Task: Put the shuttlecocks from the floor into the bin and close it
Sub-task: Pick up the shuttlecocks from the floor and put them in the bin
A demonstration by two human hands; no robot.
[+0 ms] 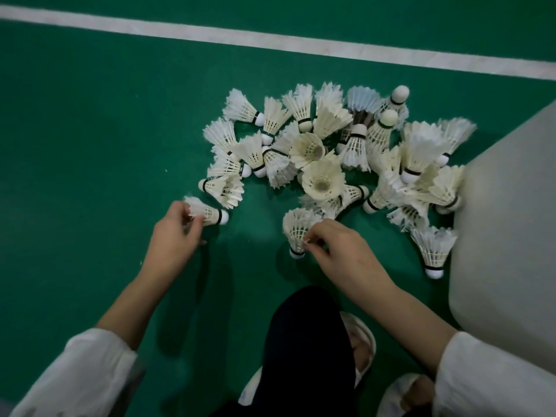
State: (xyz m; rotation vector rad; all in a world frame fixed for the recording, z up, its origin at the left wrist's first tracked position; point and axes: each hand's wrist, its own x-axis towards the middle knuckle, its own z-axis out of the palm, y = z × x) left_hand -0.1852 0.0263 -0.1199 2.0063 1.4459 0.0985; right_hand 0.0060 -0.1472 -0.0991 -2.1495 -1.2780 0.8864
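Several white feather shuttlecocks lie in a pile (328, 152) on the green court floor. My left hand (176, 228) pinches the feather end of one shuttlecock (209, 212) at the pile's lower left, its cork pointing right. My right hand (340, 246) grips the feathers of another shuttlecock (296, 228), cork down near the floor. The grey bin (508, 236) stands at the right edge, touching the pile; its lid and opening are out of view.
A white court line (270, 40) runs across the floor beyond the pile. My dark-trousered knee (307, 350) and white sandals (364, 344) are at the bottom centre. One shuttlecock (434, 251) rests cork down against the bin's side.
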